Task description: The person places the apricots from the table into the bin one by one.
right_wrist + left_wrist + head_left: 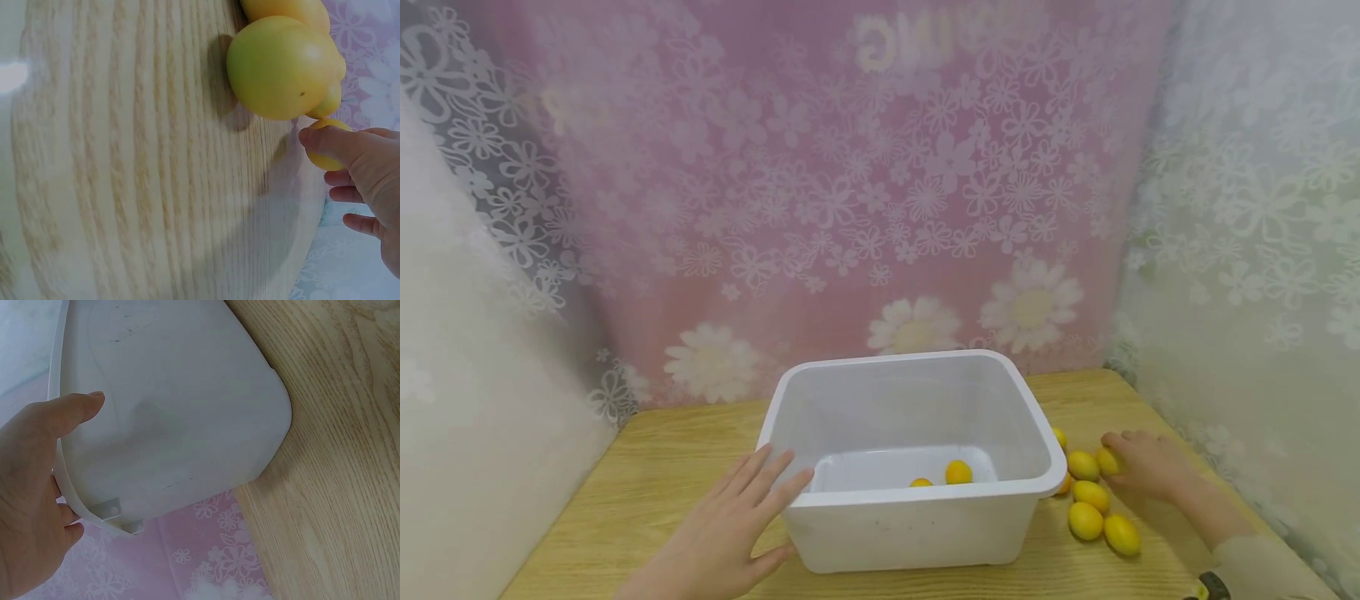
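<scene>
A white plastic tub [917, 525] stands upright on the wooden table, holding two visible yellow-orange citrus fruits [958, 472]. My left hand [730, 525] lies at its front left corner, fingers spread and fairly straight over the rim. In the left wrist view, the thumb is along the tub's outer wall and the other fingers are partly hidden behind the rim. Right of the tub, my right hand [1150, 468] holds a yellow citrus fruit [322, 159] between thumb and fingers, at the far side of a loose group of similar fruits [1090, 497].
The wooden table [647, 475] runs up to a pink flowered curtain [850, 208] behind the tub. Pale flowered sheets [1247, 250] close in both sides, the right one near my right arm. The tub's front wall hides part of its floor.
</scene>
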